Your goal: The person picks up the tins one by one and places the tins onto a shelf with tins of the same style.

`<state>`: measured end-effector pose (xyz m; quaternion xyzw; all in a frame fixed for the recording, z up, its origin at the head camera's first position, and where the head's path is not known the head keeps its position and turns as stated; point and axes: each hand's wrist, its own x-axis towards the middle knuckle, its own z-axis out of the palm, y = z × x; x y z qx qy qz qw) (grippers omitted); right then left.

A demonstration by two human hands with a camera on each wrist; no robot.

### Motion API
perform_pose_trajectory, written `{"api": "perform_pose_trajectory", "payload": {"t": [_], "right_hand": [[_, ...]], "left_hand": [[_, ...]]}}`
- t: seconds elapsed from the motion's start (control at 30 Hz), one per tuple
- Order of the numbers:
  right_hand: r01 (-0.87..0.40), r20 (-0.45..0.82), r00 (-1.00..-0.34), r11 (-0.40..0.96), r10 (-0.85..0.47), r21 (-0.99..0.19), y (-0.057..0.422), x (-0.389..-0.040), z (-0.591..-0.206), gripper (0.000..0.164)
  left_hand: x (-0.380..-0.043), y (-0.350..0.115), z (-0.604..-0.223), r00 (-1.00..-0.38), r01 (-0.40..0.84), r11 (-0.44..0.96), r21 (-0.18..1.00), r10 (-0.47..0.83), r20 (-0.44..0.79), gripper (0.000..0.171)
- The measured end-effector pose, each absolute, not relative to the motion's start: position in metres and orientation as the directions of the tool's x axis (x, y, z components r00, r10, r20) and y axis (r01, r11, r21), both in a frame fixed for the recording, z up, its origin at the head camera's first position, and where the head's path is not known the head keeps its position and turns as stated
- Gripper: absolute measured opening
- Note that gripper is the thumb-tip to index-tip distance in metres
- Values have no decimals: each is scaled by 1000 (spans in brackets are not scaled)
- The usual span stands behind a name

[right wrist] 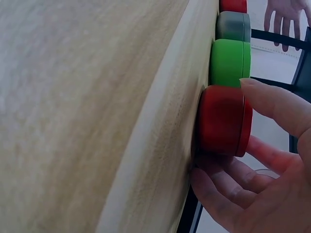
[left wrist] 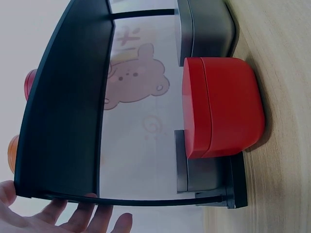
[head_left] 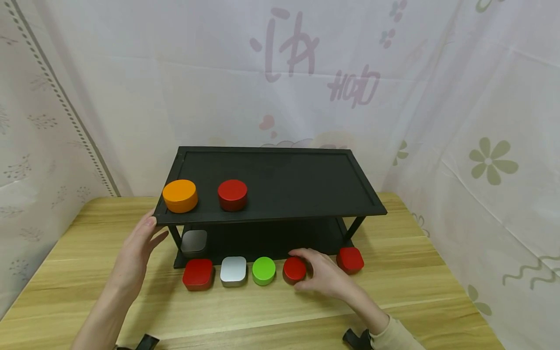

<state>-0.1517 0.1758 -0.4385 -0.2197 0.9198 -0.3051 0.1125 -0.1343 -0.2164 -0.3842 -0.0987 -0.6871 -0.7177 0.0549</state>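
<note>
Right hand [head_left: 321,273]: its fingers curl round the red round tin [head_left: 294,270], pinching it between thumb and fingers.
Red round tin: on the desk [head_left: 218,323], in front of the black shelf [head_left: 302,180], near the green tin [head_left: 264,270].
Left hand [head_left: 136,243]: touches the shelf's left front corner, fingers spread.
Front row, left: a red square tin [head_left: 198,274], then a silver tin [head_left: 233,270].
Past right hand: another red square tin [head_left: 350,260].
Shelf top: an orange tin [head_left: 180,196] and a second red tin [head_left: 233,195].
Shelf bottom: a gray tin [head_left: 194,243], left end.
</note>
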Motion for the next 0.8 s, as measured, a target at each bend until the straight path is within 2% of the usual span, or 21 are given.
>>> {"api": "perform_pose_trajectory", "payload": {"t": [0.8], "right_hand": [[-330,-75,-882,722,-466,-609,177,-154,-444,57]], "left_hand": [[-134,-216,-383,-978,200,-48,979,51,203,45]]}}
